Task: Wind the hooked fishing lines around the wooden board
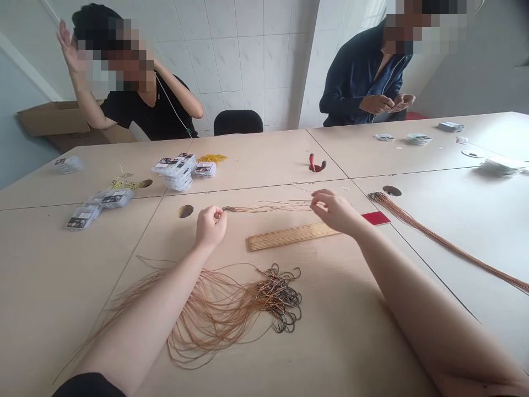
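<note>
The left hand (211,226) is closed in a pinch on one end of a bunch of thin brown fishing lines (268,207), and the right hand (331,212) pinches near the other end, holding them stretched above the worktop (61,286). Beside the left forearm lies a tangled bundle of snelled hooks (281,298). A wooden slat (289,237) sits just below the right hand, near a red card (376,218). Another line bundle (438,242) lies to the right, clear plastic hook packets (177,173) are stacked ahead, and a co-worker's hands (386,103) work at the far edge.
</note>
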A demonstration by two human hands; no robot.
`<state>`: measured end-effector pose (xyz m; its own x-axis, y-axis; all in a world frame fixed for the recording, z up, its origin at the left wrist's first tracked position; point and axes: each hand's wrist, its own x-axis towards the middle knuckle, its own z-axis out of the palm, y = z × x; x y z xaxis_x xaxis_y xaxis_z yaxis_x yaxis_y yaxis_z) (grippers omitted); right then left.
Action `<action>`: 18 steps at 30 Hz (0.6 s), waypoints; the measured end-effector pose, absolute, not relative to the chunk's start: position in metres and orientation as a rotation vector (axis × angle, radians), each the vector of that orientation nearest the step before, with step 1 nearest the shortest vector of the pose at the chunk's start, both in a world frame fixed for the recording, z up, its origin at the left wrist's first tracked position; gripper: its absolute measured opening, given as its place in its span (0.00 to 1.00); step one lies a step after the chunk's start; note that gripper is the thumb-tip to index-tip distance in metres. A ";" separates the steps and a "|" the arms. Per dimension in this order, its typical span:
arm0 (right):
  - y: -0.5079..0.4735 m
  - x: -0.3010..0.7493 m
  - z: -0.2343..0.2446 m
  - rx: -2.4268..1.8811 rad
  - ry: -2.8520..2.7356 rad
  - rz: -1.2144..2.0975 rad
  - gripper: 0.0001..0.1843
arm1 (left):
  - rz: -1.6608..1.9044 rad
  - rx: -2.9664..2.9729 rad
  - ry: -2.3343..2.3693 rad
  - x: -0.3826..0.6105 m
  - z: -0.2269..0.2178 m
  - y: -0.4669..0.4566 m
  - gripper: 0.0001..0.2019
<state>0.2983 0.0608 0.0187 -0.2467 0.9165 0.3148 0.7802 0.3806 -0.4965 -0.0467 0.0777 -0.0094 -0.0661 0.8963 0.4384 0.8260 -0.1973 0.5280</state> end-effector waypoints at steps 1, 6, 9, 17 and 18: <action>0.066 0.308 0.016 -1.516 -2.047 0.291 0.11 | 1.110 2.070 1.973 -0.049 -0.011 0.081 0.07; 0.084 0.353 -0.006 -1.771 -1.827 0.188 0.10 | 0.963 1.934 2.185 -0.055 -0.019 0.092 0.09; 0.090 0.372 -0.018 -1.865 -1.761 0.127 0.10 | 0.902 1.889 2.234 -0.055 -0.021 0.096 0.09; 0.092 0.373 -0.036 -1.906 -1.744 0.106 0.12 | 0.858 1.867 2.273 -0.053 -0.020 0.098 0.07; 0.092 0.372 -0.036 -1.917 -1.750 0.091 0.13 | 0.869 1.867 2.278 -0.052 -0.021 0.098 0.07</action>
